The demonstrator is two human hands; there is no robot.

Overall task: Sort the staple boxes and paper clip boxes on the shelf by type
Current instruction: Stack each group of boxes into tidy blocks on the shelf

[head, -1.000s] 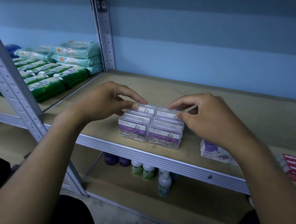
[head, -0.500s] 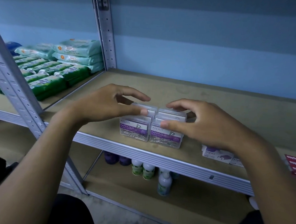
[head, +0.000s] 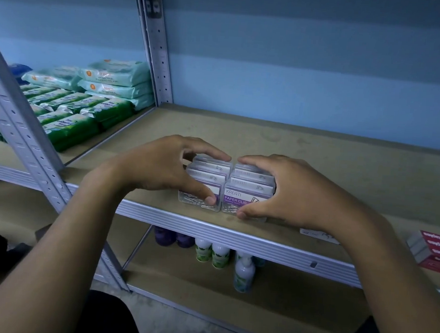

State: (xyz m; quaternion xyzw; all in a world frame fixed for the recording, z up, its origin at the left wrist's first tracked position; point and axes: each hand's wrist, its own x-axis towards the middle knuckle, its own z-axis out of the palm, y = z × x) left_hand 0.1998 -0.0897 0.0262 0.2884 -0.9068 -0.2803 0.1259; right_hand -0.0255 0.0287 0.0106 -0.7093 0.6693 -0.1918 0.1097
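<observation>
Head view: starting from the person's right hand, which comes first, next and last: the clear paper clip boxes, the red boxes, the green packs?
1. Paper clip boxes: held under the right hand, at the shelf's front.
2. Red boxes: farther right, at the picture's edge.
3. Green packs: far left, on the neighbouring shelf beyond the post.

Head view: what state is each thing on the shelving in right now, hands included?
Paper clip boxes: lids closed, standing in two rows side by side near the shelf's front edge.
Left hand: grips the left row.
Right hand: grips the right row.
Red boxes: lying at the far right, untouched.
Wipe packs: sealed, stacked.
Bottles: upright on the lower shelf.
</observation>
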